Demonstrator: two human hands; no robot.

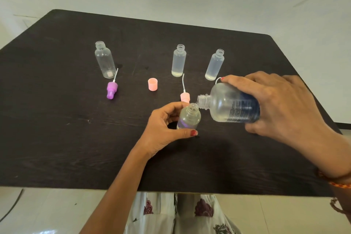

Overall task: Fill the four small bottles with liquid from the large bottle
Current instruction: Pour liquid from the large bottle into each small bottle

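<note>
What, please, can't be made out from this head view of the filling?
- Liquid level in the small clear bottle: the left hand wraps its lower part.
- Pink spray cap: partly behind that hand.
- Print on the large clear blue-labelled bottle: too small, and the right hand covers it.

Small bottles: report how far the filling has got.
Two frosted bottles hold only shallow liquid at the bottom. In hand: the left hand steadies a third bottle while the right hand tips the large bottle into it. The far-left clear bottle looks empty.
</note>
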